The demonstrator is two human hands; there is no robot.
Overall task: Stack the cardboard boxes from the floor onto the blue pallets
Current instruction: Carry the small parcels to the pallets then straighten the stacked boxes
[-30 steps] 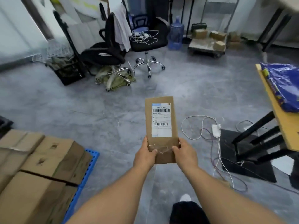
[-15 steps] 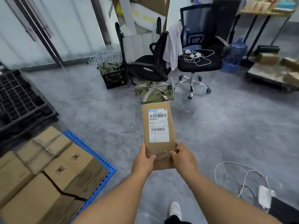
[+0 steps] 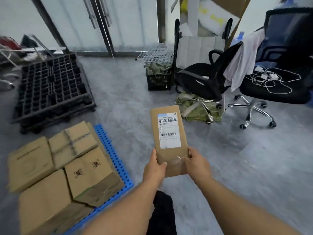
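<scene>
I hold a flat, narrow cardboard box (image 3: 167,133) with a white barcode label out in front of me, above the grey floor. My left hand (image 3: 155,168) grips its near left edge and my right hand (image 3: 196,164) grips its near right edge. At the lower left lies the blue pallet (image 3: 112,150), partly hidden under several brown cardboard boxes (image 3: 84,172) stacked on it. The held box is to the right of the pallet, apart from the stack.
A black plastic pallet (image 3: 50,89) lies on the floor at the far left. Ahead to the right stand two black office chairs (image 3: 203,82), one draped with a cloth, and a black crate (image 3: 159,78). Glass doors close off the back.
The view has swung left: the pallet and its stacked boxes have come further into view and the black pallet has appeared. Both hands keep the same hold on the box.
</scene>
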